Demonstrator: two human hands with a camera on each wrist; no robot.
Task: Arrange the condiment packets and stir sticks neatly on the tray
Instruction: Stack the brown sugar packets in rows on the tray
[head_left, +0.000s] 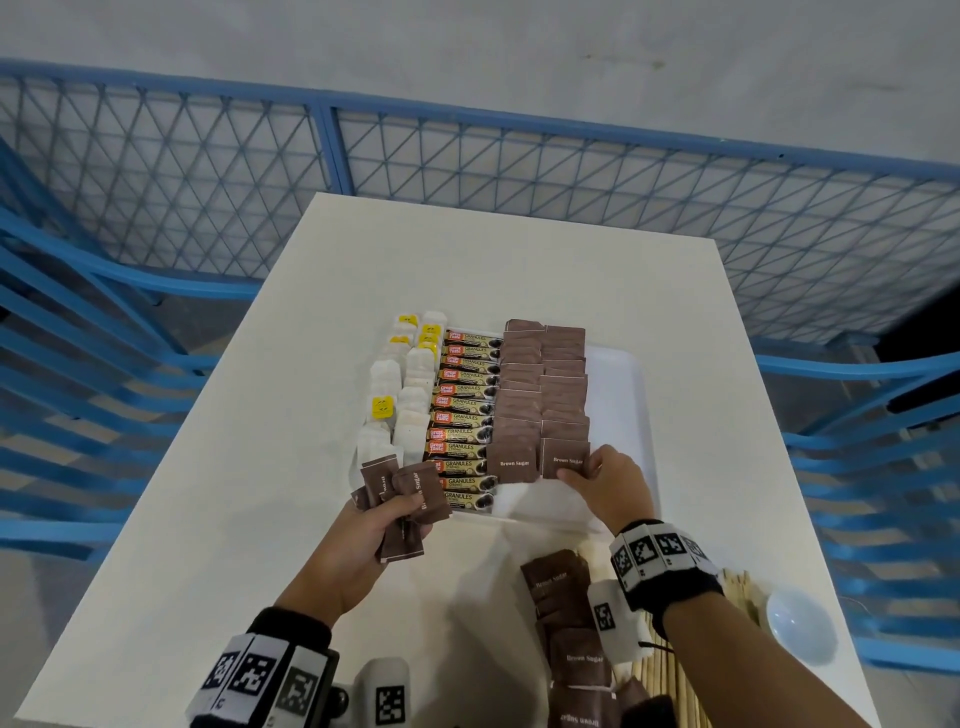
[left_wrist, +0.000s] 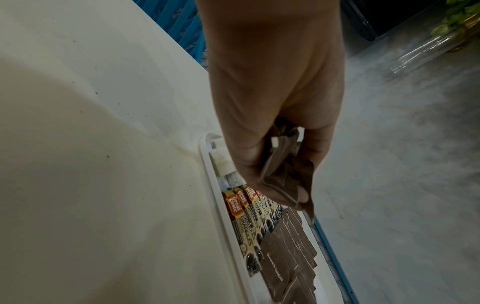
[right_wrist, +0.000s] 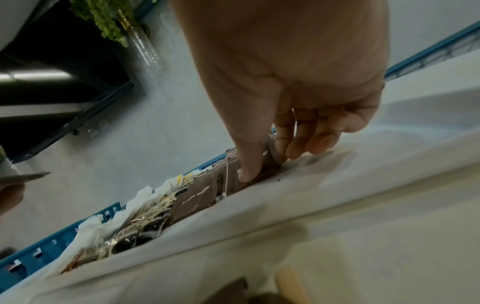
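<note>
The brown sugar packets (head_left: 563, 457) look like matt paper with crisp creased edges, while the coffee sticks (head_left: 465, 415) beside them are glossy printed foil — they catch the light along their length. The white sachets (head_left: 410, 400) at the tray's left seem soft, slightly fibrous paper, and the tray (head_left: 636, 415) itself is smooth white plastic with a faint sheen. The table (head_left: 260, 467) has a smooth matt white top, the stir sticks (head_left: 670, 675) are pale bare wood, and the fence (head_left: 467, 156) behind is blue-painted metal mesh.
</note>
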